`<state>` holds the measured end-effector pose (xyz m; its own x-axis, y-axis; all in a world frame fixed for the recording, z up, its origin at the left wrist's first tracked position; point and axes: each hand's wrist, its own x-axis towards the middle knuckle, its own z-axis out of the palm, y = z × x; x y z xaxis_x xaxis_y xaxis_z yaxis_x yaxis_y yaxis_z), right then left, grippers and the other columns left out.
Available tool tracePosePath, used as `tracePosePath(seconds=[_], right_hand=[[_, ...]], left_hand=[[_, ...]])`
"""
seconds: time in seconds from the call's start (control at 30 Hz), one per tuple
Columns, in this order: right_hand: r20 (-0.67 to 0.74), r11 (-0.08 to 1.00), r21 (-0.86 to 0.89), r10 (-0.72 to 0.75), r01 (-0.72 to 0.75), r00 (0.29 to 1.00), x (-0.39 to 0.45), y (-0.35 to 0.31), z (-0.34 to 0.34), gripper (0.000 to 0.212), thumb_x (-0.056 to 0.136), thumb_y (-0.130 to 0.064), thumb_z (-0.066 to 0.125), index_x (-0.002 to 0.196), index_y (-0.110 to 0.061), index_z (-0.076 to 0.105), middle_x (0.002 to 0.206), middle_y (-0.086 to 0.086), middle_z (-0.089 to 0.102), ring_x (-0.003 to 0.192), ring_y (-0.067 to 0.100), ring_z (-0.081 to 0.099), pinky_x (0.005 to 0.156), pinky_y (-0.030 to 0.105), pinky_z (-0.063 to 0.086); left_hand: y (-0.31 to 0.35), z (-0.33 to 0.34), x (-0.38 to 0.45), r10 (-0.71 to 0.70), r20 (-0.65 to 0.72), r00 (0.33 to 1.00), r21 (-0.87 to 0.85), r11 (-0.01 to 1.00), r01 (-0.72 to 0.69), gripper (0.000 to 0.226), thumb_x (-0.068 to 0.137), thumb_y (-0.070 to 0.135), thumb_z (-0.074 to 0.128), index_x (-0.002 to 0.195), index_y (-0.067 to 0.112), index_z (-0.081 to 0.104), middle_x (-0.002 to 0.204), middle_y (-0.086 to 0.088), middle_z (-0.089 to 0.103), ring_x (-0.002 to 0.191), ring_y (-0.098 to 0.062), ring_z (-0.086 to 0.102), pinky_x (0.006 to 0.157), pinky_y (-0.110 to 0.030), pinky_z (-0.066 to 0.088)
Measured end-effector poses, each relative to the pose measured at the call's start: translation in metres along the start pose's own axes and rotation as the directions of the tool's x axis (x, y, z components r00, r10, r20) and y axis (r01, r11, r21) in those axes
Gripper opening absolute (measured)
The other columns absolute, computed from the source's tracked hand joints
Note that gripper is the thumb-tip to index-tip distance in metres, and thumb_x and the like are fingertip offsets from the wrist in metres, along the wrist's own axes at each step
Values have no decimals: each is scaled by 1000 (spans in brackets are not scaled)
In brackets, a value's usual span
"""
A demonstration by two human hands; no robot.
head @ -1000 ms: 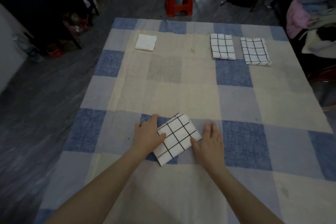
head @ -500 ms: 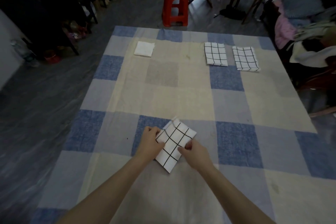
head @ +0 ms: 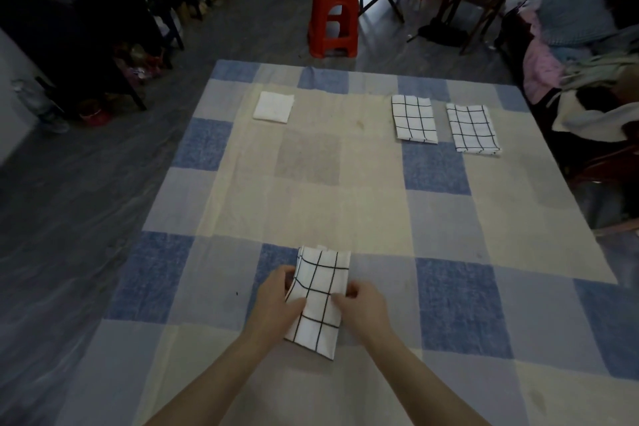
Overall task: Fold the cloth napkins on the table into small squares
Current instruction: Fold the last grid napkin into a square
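Grid napkin (head: 320,297) at 6 o'clock on checked tablecloth (head: 363,190), long axis 6-to-12. Left hand (head: 276,301) pinches its 9 o'clock edge, right hand (head: 361,303) its 3 o'clock edge. Both equally near; next fold likely crosses long axis.

A checked cloth-covered table (head: 311,162) bears 4 folded napkins: 1 gripped (head: 320,301), 1 plain (head: 274,107) and 2 gridded (head: 414,118) (head: 472,128) far beyond.

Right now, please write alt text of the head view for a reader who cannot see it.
Both hands, left and right, grip a folded grid napkin on a checked tablecloth. At the far edge lie a plain white folded napkin and two folded grid napkins.
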<state>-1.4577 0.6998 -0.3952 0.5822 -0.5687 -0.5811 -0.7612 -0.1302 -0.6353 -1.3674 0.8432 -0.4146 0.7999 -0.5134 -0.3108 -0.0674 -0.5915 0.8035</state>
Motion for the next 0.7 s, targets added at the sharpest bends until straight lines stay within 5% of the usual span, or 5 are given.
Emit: tracePosePath(seconds=[0.13, 0.23, 0.43, 0.53, 0.7], right_hand=[[-156, 994, 17, -105, 109, 982, 30, -16, -13, 5, 92, -18, 58, 89, -16, 62, 84, -4, 65, 71, 1, 56, 55, 11, 38], [-262, 989, 56, -115, 134, 958, 55, -27, -23, 11, 95, -20, 53, 89, -15, 60, 83, -2, 66, 73, 8, 61, 64, 27, 53], [-358, 976, -109, -217, 191, 908, 118, -47, -55, 18, 96, -25, 48, 81, -19, 54, 70, -4, 61, 64, 13, 58, 56, 35, 46], [-371, 962, -93, -273, 257, 887, 154, -69, -70, 14, 97, -22, 50, 85, -17, 57, 72, -5, 61, 68, 12, 57, 58, 28, 44], [-424, 943, -1, -301, 332, 854, 221, -123, -81, 14, 96, -20, 52, 85, -12, 58, 74, 0, 60, 66, 12, 52, 55, 26, 36]], left_hand=[[7, -1, 28, 93, -51, 994, -62, 993, -96, 48, 83, 6, 67, 125, 24, 55, 107, 13, 64, 98, 0, 60, 88, -22, 51], [21, -6, 59, 209, -47, 977, -29, 977, -211, 45, 90, 6, 60, 129, 27, 53, 115, 14, 58, 103, 3, 55, 93, -19, 48], [11, -23, 146, 306, -36, 951, 628, 748, -216, 63, 85, 57, 40, 142, 31, 42, 152, -3, 35, 141, -32, 28, 115, -56, 20], [-5, -19, 152, 341, 0, 940, 706, 666, -241, 66, 88, 61, 35, 148, 34, 34, 159, -2, 25, 148, -30, 11, 115, -60, 10], [-8, -15, 154, 362, -11, 932, 723, 647, -243, 66, 84, 57, 43, 145, 33, 40, 157, -2, 29, 147, -31, 18, 114, -61, 15]])
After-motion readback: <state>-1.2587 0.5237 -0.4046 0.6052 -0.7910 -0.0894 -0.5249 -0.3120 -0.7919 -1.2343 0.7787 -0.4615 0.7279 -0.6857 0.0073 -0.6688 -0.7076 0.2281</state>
